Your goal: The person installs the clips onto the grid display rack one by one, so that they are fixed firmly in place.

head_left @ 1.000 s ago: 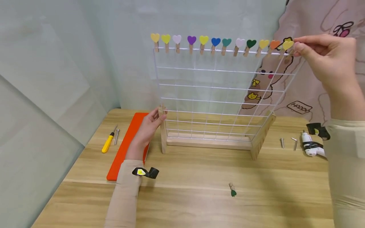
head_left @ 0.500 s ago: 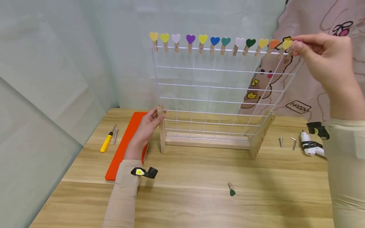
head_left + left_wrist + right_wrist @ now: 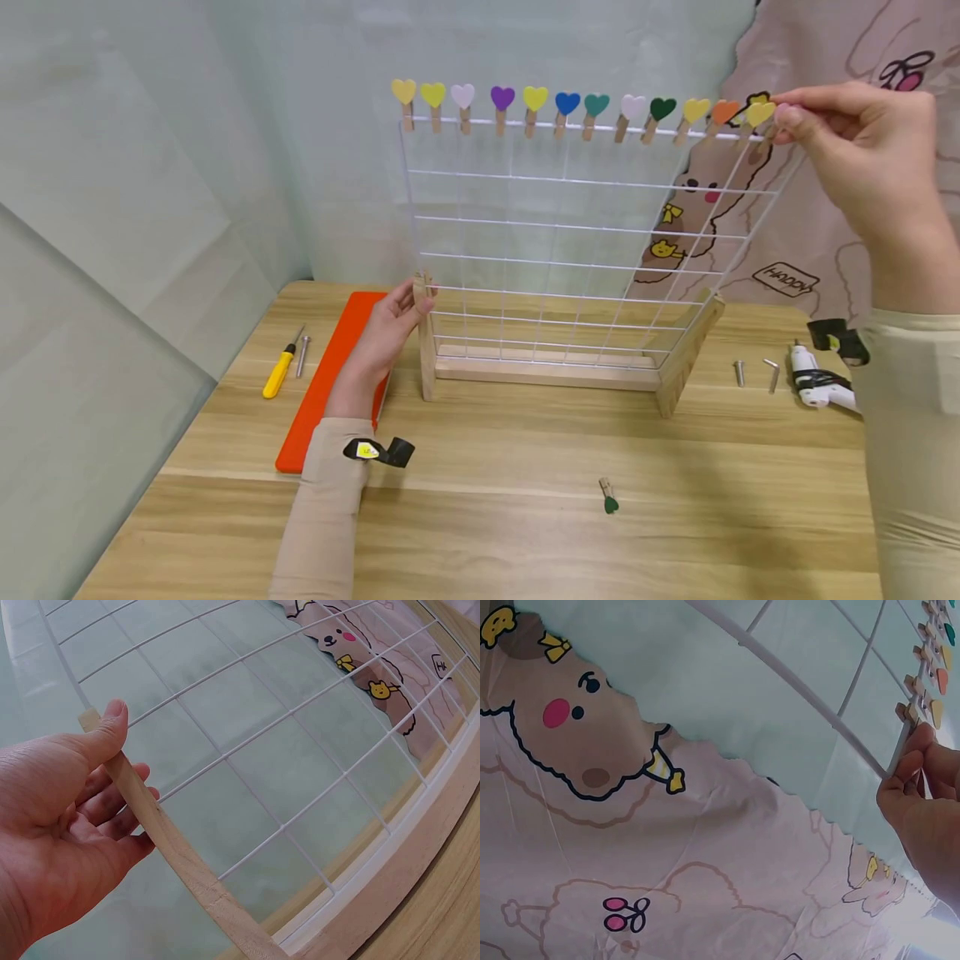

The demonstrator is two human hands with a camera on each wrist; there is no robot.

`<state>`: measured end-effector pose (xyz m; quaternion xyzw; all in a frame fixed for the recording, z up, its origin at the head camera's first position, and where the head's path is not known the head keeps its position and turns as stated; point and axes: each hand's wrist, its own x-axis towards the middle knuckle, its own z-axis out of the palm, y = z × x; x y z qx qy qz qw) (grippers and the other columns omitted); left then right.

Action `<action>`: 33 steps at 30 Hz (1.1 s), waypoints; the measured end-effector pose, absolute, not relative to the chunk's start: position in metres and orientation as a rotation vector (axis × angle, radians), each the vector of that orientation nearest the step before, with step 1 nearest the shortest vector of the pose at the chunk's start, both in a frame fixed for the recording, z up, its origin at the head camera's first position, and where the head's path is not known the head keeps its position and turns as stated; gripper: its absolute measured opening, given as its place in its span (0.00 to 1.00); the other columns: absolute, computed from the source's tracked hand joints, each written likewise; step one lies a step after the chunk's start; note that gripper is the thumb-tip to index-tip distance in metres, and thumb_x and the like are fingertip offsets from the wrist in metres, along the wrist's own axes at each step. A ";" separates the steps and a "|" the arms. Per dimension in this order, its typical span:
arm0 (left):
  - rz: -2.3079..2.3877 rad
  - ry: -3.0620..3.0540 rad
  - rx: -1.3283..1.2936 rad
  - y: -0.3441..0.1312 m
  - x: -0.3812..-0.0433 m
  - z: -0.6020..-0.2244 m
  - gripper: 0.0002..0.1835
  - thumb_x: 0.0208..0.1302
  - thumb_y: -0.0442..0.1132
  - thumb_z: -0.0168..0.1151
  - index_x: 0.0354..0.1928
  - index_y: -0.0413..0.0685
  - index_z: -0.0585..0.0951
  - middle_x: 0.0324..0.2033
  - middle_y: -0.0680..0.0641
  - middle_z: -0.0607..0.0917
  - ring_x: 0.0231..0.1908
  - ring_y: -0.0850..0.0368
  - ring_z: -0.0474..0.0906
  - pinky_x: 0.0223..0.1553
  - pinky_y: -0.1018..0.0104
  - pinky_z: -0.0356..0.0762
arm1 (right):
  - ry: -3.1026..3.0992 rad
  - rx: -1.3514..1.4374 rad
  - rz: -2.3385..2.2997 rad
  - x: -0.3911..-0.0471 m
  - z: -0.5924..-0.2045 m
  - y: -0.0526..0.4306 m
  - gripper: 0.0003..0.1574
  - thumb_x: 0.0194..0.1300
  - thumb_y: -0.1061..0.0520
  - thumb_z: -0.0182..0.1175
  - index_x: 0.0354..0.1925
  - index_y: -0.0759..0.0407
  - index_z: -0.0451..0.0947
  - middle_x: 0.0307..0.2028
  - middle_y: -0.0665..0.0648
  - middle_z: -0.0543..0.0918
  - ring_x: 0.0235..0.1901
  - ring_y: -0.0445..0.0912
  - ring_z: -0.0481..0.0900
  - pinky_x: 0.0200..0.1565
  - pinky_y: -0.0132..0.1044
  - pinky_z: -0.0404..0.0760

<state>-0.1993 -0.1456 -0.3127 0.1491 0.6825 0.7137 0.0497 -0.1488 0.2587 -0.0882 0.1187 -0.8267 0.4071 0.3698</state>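
A white wire grid [image 3: 555, 225] stands upright in a wooden stand [image 3: 547, 375]. Along its top wire sits a row of small wooden clothespins with coloured hearts, such as a purple heart clothespin [image 3: 502, 102]. My left hand [image 3: 386, 329] grips the stand's left post [image 3: 176, 844], thumb on one side and fingers on the other. At the grid's top right corner, my right hand [image 3: 873, 154] pinches a clothespin [image 3: 767, 137] whose pink heart is mostly covered by the fingertips. Another clothespin, with a dark green heart [image 3: 611, 504], lies on the table in front.
Left on the table lie a red-orange flat case [image 3: 322, 400], a yellow-handled screwdriver [image 3: 279, 372] and a long bolt [image 3: 302, 357]. To the right are a bolt [image 3: 740, 373], a hex key [image 3: 772, 375] and a white glue gun [image 3: 813, 379]. A patterned cloth [image 3: 832, 208] hangs behind.
Both hands keep their holds on the post and the corner clothespin. Only a slight shift of the whole head view is seen.
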 end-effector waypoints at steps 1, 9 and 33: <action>2.173 2.081 0.455 -0.145 -0.199 -0.312 0.28 0.61 0.41 0.51 0.63 0.49 0.59 0.60 0.46 0.65 0.60 0.57 0.58 0.61 0.59 0.54 | -2.117 0.303 1.045 -0.149 -0.089 0.259 0.16 0.52 0.57 0.58 0.37 0.65 0.80 0.26 0.43 0.80 0.23 0.33 0.76 0.31 0.17 0.72; 2.177 2.068 0.462 -0.145 -0.200 -0.316 0.30 0.61 0.43 0.51 0.64 0.48 0.57 0.60 0.45 0.64 0.60 0.57 0.57 0.61 0.59 0.53 | -2.062 0.250 1.103 -0.143 -0.100 0.259 0.18 0.53 0.58 0.59 0.44 0.61 0.77 0.36 0.50 0.77 0.32 0.37 0.77 0.35 0.17 0.72; 2.186 2.081 0.427 -0.147 -0.216 -0.327 0.29 0.56 0.48 0.55 0.61 0.54 0.63 0.57 0.50 0.68 0.58 0.61 0.61 0.60 0.62 0.56 | -2.784 0.862 0.555 -0.053 -0.371 0.232 0.09 0.50 0.60 0.62 0.34 0.55 0.77 0.26 0.43 0.79 0.24 0.30 0.72 0.25 0.24 0.74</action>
